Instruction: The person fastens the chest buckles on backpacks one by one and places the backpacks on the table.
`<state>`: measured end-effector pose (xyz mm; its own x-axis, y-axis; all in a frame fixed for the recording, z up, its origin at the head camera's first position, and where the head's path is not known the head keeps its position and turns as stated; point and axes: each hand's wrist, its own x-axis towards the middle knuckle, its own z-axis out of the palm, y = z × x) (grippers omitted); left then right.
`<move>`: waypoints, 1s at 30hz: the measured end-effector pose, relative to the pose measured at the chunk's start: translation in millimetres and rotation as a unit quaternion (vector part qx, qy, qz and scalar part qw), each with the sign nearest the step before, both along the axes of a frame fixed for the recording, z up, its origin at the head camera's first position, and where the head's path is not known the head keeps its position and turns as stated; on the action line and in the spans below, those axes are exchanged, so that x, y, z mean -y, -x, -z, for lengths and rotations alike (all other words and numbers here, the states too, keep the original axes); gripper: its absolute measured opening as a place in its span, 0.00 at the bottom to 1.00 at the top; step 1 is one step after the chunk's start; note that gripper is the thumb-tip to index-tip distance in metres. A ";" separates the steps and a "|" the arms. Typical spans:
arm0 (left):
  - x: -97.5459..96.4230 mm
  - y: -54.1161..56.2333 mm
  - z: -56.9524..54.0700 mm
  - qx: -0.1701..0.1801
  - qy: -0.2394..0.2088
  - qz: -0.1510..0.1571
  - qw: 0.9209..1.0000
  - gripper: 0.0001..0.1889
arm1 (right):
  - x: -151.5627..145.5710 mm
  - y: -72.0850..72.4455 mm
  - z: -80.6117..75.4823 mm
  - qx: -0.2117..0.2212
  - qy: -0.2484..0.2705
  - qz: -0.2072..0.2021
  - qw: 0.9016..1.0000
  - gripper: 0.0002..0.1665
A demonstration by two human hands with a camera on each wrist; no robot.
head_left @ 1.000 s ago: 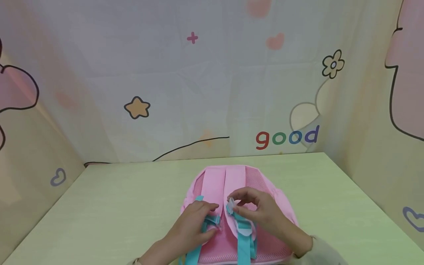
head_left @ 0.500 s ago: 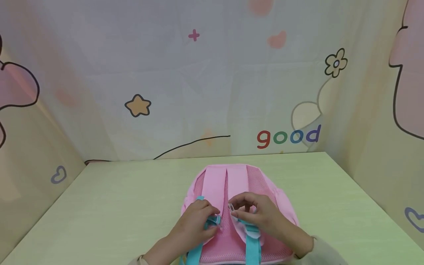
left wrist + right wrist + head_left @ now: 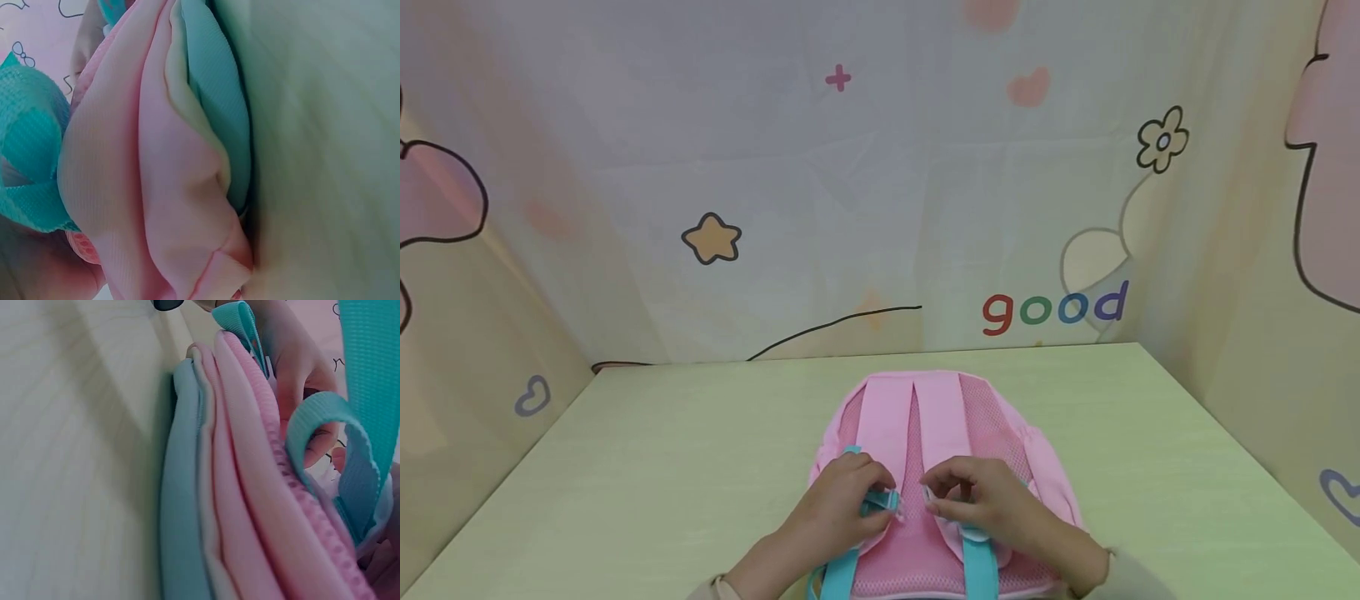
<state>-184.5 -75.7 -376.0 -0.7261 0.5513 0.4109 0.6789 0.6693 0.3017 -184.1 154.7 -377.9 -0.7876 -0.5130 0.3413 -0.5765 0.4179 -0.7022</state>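
Observation:
In the head view a pink backpack lies with its shoulder straps and mesh back facing up. My left hand pinches the end of a teal webbing strap, where a small clear buckle piece pokes out between finger and thumb. Opposite it, my right hand pinches another clear buckle piece over the right shoulder strap. A narrow gap separates the two pieces. Looped teal webbing fills the left edge of the left wrist view. Fingers partly hide both buckle pieces.
The backpack rests on a pale green table. Behind it hangs a printed cloth backdrop, and similar cloth walls stand at both sides. Teal adjusting straps trail toward the near edge. A dark rounded object shows atop the right wrist view.
My right hand has moved down and slightly right with its buckle piece, now about level with the left one. My left hand has closed its fingers more around its strap end and stays in place.

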 end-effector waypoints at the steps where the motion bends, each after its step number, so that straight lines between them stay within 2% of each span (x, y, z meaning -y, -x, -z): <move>1: 0.0 0.2 0.2 0.004 -0.003 0.000 1.000 0.10 | -0.2 -0.3 1.8 0.003 -0.002 0.003 1.000 0.14; 11: 1.5 1.0 0.0 0.062 -0.055 0.003 0.997 0.07 | 0.7 -1.4 8.1 0.019 -0.032 0.018 0.999 0.14; 18: 2.1 1.0 -1.1 0.142 -0.133 0.007 0.981 0.07 | 3.0 -0.2 8.7 0.013 -0.040 0.026 0.999 0.11; 24: 1.6 0.1 -2.3 0.149 -0.144 0.003 0.978 0.08 | 4.8 -0.9 7.4 0.018 -0.044 0.035 0.998 0.10; 30: -2.0 -0.4 0.9 0.150 -0.168 0.002 0.974 0.07 | 4.8 -1.2 6.5 0.011 -0.044 0.037 0.998 0.10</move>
